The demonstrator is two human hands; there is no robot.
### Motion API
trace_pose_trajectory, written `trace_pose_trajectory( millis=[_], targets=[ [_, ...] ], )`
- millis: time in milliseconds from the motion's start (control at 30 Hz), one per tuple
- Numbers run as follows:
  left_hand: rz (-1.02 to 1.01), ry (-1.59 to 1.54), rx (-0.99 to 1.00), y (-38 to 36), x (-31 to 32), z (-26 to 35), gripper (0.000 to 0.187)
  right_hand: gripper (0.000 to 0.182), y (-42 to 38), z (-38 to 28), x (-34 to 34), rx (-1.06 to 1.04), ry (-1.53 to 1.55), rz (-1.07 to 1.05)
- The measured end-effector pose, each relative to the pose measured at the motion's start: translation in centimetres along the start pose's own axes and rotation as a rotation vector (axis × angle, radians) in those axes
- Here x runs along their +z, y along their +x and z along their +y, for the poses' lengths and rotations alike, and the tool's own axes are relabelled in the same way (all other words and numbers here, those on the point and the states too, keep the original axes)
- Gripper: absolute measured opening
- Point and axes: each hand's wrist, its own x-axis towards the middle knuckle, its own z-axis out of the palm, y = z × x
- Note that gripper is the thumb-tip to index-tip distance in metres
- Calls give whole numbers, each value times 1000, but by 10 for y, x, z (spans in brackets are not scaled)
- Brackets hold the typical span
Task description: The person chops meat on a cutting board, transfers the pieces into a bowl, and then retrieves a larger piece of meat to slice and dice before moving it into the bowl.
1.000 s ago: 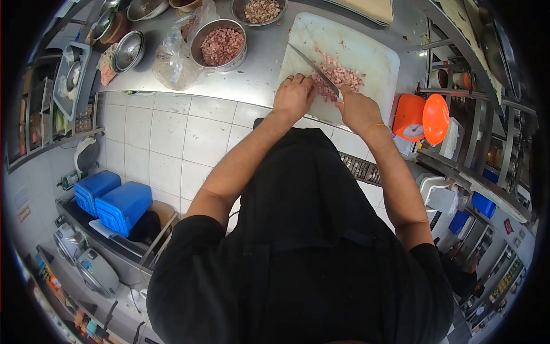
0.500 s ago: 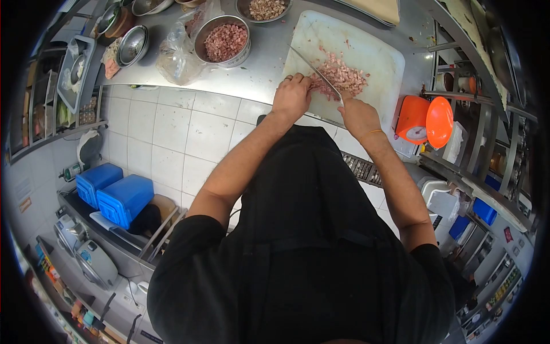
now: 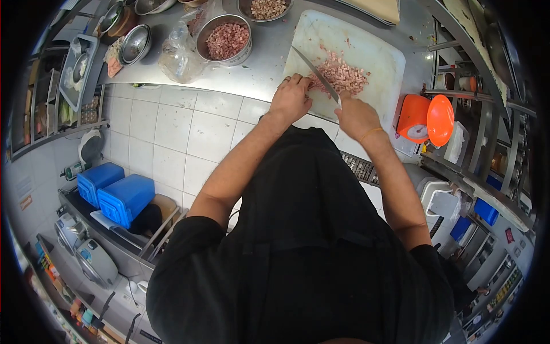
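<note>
My right hand is closed round the handle of a kitchen knife. Its long blade slants up and left over a pile of diced pinkish meat on a white cutting board. At the pile's left edge, my left hand rests with curled fingers pressed on some of the meat, close beside the blade. Those fingertips partly hide what lies under them.
Left of the board stand a metal bowl of diced meat, a second bowl of lighter pieces and a clear plastic bag. An orange kitchen scale sits at the board's right. Stacked metal bowls are farther left.
The knife has turned so more of its blade's flat side shows, and its handle end has shifted slightly left with my right hand. My left hand stays at the meat, almost unmoved.
</note>
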Motion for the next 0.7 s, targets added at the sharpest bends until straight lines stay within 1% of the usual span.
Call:
trace_pose_trajectory(
  millis=[100,200,233,300,333,433,533,600,633,700],
  targets=[
    [-22,14,44,0,0,-10,47,38,-6,-12,21,58,35,-6],
    [-50,-1,62,4,2,-17,46,38,29,-1,68,62,132,86],
    [-59,-10,64,7,3,-18,46,38,38,-1,64,54,136,85],
    [27,-23,96,14,6,-22,42,37,52,-7,55,30,152,88],
    [62,-35,114,12,10,-21,41,36,46,-9,51,13,134,76],
    [-20,-29,-31,14,5,-12,36,34,36,-11,17,-30,83,66],
    [21,-45,-29,12,9,-15,34,35,14,-22,7,57,111,-10],
    [32,-49,-5,16,12,-20,35,35,31,-16,50,67,179,58],
    [33,-52,8,15,15,-21,35,36,37,-17,61,75,215,91],
    [39,-41,39,19,19,-21,34,37,56,-14,59,55,210,74]
  ],
)
